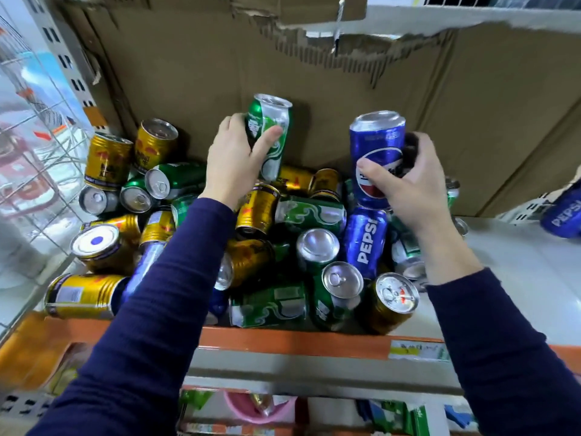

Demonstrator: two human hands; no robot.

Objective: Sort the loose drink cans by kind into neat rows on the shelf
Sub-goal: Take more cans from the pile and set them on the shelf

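1. The green can is lifted above the pile, tilted with its top toward the cardboard, gripped around its body by the left hand, thumb across the front.
2. The blue Pepsi can is held nearly upright, top up, just above the right part of the pile. The right hand wraps round it from the right, thumb on the logo.
3. Under both hands lies the heap of loose cans: green, gold and blue ones mixed, most on their sides and touching or stacked over each other, some with silver ends facing the camera. A second Pepsi can lies directly beneath the held one.
4. Two gold cans sit top-up side by side at the back left corner of the heap.
5. One more blue can lies on its side at the far right, well apart from the heap.
6. All of this rests on a pale shelf with an orange front edge bearing a price label.
7. Torn brown cardboard lines the back of the shelf; wire mesh closes the left side.
8. Dark blue sleeves cover both forearms.
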